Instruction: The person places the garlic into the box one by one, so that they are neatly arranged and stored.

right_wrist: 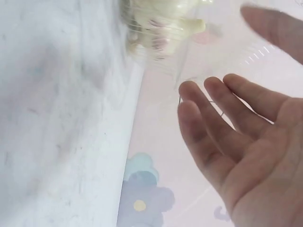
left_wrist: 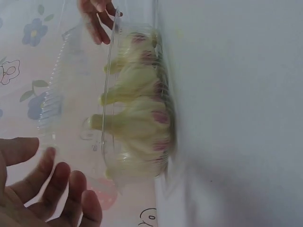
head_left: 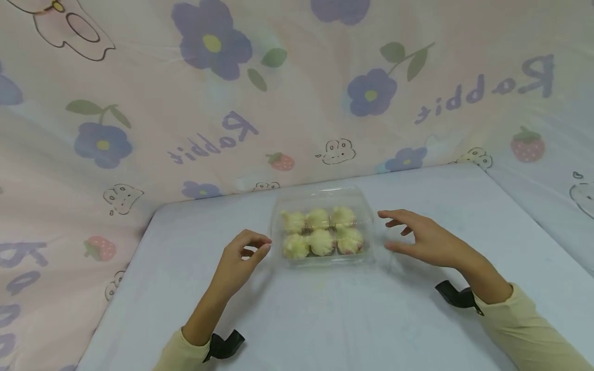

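A clear plastic clamshell box [head_left: 329, 262] holds several garlic bulbs [head_left: 321, 242] in two rows, pale with purplish streaks. Its transparent lid [left_wrist: 71, 94] rises above the rim, and the bulbs' short stems point up toward it in the left wrist view. My left hand [head_left: 241, 260] hovers at the box's left side, with loosely bent fingers and nothing in them. On the opposite side, my right hand [head_left: 424, 239] is held with fingers spread toward the box, its thumb apart from them. A gap shows between each hand and the box in the head view.
The box stands on a white-covered table [head_left: 325, 319], toward its back edge. Behind and beside the table hangs a pale cloth [head_left: 297, 103] printed with flowers, rabbits and strawberries. A black wrist mount [head_left: 225, 345] sits on the left sleeve, another mount [head_left: 457, 295] on the right.
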The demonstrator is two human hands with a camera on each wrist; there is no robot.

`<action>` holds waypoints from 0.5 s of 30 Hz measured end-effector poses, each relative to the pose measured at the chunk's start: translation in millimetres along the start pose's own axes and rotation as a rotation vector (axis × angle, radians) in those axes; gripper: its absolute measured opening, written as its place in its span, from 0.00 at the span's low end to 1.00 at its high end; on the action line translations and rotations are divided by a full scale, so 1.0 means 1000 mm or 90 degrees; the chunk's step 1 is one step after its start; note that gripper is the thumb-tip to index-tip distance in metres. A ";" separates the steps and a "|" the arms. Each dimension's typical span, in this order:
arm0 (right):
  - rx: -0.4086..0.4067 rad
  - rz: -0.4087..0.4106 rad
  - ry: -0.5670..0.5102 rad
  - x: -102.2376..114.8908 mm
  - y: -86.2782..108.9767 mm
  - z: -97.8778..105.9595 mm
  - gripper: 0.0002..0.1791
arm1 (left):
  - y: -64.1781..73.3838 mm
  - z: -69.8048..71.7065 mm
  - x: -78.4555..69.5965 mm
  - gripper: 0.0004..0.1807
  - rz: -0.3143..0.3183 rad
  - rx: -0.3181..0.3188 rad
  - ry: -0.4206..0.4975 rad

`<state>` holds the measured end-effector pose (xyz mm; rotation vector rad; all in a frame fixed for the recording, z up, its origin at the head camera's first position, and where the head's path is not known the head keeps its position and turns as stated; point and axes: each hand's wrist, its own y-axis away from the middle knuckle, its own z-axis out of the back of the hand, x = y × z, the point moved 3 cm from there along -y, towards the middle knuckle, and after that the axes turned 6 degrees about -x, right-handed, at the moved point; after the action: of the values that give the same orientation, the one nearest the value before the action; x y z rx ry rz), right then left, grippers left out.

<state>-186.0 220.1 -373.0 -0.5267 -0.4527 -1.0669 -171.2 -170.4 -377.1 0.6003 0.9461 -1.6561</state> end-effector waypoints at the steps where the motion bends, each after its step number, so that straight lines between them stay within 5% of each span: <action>1: -0.005 0.004 -0.005 0.000 0.000 0.001 0.35 | 0.001 -0.001 0.001 0.10 0.017 0.001 -0.006; 15: 0.010 -0.048 -0.059 0.002 -0.002 -0.016 0.34 | 0.005 -0.019 0.015 0.04 0.182 0.030 0.000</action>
<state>-185.9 208.6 -384.2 -0.5501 -0.5663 -1.1129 -172.5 -163.5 -400.8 0.7314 0.7837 -1.4252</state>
